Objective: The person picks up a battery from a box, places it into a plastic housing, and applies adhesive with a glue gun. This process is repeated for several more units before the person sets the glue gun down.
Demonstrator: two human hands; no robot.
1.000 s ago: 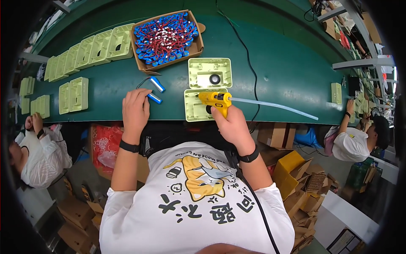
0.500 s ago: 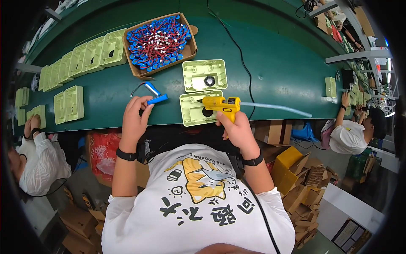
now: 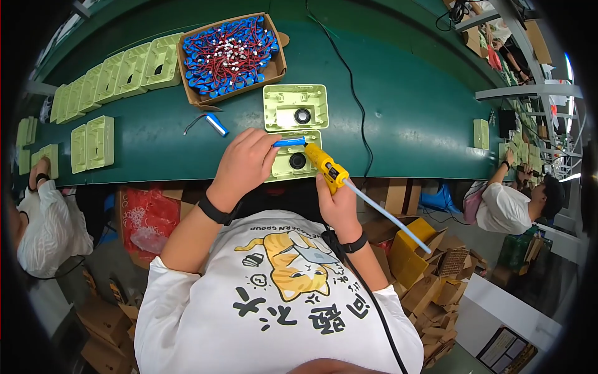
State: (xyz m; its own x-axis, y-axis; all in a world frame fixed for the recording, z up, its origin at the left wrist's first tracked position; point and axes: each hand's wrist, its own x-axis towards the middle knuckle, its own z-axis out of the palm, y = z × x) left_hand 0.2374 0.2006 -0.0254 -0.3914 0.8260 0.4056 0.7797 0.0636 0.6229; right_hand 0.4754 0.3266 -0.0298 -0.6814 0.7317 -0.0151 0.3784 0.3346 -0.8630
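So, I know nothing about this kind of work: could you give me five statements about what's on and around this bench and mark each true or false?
1. The left hand holds a blue battery. True.
2. A screwdriver is in use. False: the right hand holds a yellow glue gun.
3. Another battery lies on the green table. True.
4. No container here is open. False: the cardboard box is open and full of batteries.
5. Beyond the held battery, a pale green case has a round dark part inside. True.
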